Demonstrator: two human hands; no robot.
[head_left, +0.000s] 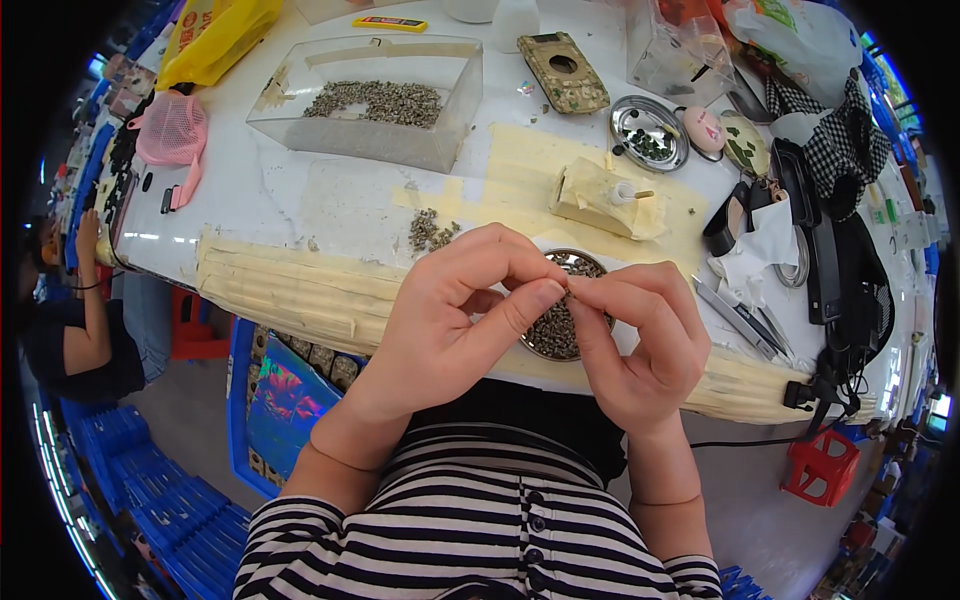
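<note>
pinching close together over round dish (577, 251): left hand (442, 322), right hand (648, 348)

A tiny piece (568, 291) pinched between left hand (465, 300) and right hand (642, 345), too small to identify! Beneath them, a round dish (580, 252) sits partly hidden; far beyond the left hand, the top edge crops a yellow bag (218, 42).

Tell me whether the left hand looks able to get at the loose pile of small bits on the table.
Probably yes: the loose pile lies just beyond the left hand, with nothing visible standing between, though that hand is busy pinching beside the right hand.
</note>
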